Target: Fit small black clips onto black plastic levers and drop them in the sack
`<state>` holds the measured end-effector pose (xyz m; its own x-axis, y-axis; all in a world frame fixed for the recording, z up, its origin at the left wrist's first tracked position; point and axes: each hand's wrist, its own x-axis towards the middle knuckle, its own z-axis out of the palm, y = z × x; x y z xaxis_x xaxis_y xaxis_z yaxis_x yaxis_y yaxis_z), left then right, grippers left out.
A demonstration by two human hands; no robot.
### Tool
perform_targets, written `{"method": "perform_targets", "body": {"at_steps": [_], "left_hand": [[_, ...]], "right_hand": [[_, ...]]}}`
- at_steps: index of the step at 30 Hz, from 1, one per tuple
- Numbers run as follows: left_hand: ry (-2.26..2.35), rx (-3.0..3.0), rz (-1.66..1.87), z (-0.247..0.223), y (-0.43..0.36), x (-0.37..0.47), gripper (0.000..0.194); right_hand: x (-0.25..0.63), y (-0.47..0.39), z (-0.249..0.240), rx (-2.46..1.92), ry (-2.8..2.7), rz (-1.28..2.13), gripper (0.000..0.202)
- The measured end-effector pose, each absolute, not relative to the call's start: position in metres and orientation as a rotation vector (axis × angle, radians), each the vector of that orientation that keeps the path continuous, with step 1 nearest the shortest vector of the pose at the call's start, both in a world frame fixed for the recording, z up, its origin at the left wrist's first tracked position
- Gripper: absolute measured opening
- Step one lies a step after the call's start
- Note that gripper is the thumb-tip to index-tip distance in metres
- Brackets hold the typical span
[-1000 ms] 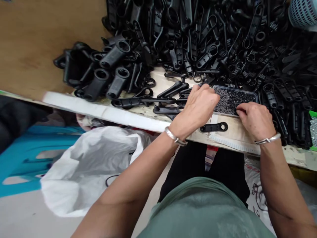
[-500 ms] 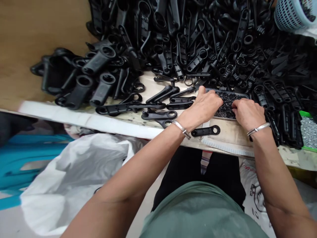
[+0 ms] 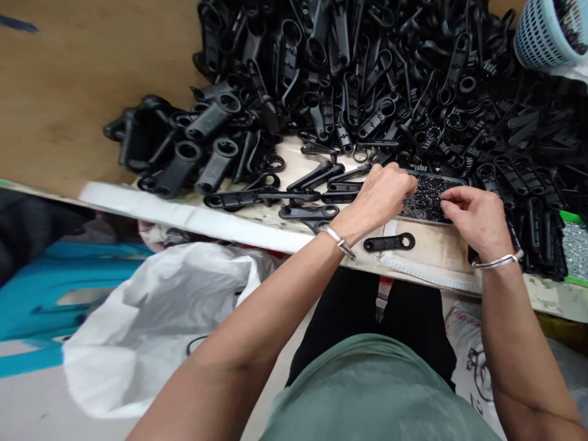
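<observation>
A clear shallow tray of small black parts [image 3: 425, 199] lies near the bench's front edge. At its left end is my left hand [image 3: 388, 191], fingers curled down at the parts; what they hold, if anything, is hidden. My right hand [image 3: 480, 217] is over the tray's right end, thumb and index finger pinched together at the parts. Anything in that pinch is too small to name. Just in front of the tray, a black plastic handle piece [image 3: 389, 242] lies flat with its ring end to the right.
A large heap of black plastic handles [image 3: 321, 73] covers the back. Stacked handle pieces [image 3: 535, 233] and a green tray of silvery bits [image 3: 576, 248] stand at right. A blue basket [image 3: 537, 40] is at the back right; a white sack [image 3: 151, 324] hangs open below.
My right hand has drawn slightly right and its pinch shows more plainly. My left hand stays at the tray's left end. The view has shifted left, so the bench things appear further right.
</observation>
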<state>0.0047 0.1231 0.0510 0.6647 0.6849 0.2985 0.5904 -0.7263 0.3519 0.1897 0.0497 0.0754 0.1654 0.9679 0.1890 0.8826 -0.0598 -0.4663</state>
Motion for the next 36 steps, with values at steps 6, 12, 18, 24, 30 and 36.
{"method": "perform_targets", "body": {"at_steps": [6, 12, 18, 24, 30, 36], "left_hand": [[1.018, 2.785, 0.506, 0.052, 0.118, 0.009, 0.021], [0.959, 2.74, 0.423, 0.049, 0.126, 0.016, 0.027], [0.933, 2.72, 0.533, 0.051, 0.122, 0.013, 0.022], [0.765, 2.728, 0.356, 0.05, 0.119, 0.022, 0.027], [0.87, 2.589, 0.476, 0.056, 0.123, 0.014, 0.024], [0.911, 1.88, 0.839, 0.06, 0.11, -0.002, 0.01]], "right_hand": [[0.191, 0.033, 0.071, -1.892, -1.635, 0.328, 0.022], [0.191, 0.021, 0.073, -1.884, -1.61, 0.405, 0.02], [0.189, 0.017, 0.072, -1.826, -1.541, 0.474, 0.018], [0.187, 0.015, 0.066, -1.803, -1.546, 0.51, 0.016], [0.185, 0.013, 0.068, -1.7, -1.417, 0.623, 0.015], [0.169, 0.018, 0.066, -1.486, -1.173, 0.871, 0.014]]}}
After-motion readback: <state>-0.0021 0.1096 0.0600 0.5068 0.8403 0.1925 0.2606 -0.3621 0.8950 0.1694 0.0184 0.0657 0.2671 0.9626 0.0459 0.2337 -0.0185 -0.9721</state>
